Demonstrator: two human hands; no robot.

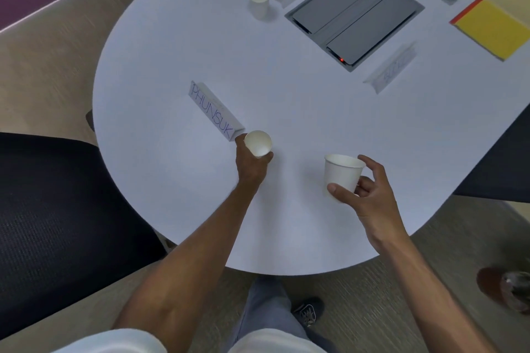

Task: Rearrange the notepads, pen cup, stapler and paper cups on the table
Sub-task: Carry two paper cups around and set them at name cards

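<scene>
Paper cups: your left hand (252, 160) wraps fingers around one cup (258, 143) at frame centre, your right hand (370, 195) pinches another (342, 173) centre-right, a third (259, 1) stands upper centre. Likely light, crushable; grip low on the walls, gently.

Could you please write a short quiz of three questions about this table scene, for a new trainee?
1. True or false: each hand holds a paper cup.
2. How many paper cups are in view? A) two B) three C) four
3. Fill in: the name card near the left hand reads ____.

Key:
1. True. The left hand holds one cup; the right hand holds another cup.
2. B. A third cup stands free at the far side of the table.
3. PHUNSUK.
</scene>
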